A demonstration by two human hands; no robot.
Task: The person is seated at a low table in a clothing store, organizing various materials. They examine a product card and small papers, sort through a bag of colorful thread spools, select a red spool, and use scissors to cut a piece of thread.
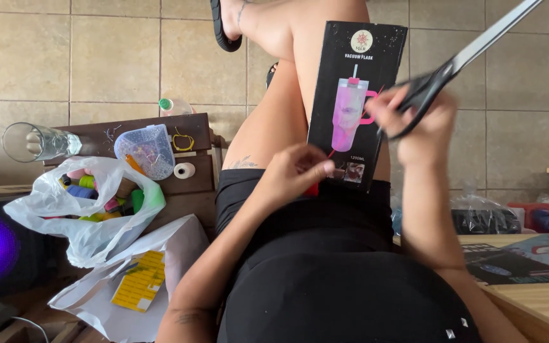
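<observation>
I had the black box propped upright on my thigh, its printed front facing me. My left hand pinched something small and red at the box's lower left corner, fingers closed on it; I could not tell whether it was tape or a tag. My right hand gripped the scissors by the handles, blades shut and pointing up and away, just beside the box's right edge. Judging from this, the box looked still sealed: no flap lifted, no cut visible. So the opening seemed barely begun, with the cutting left to do. To my left lay a plastic bag of coloured bits, untouched, on the low bench.
</observation>
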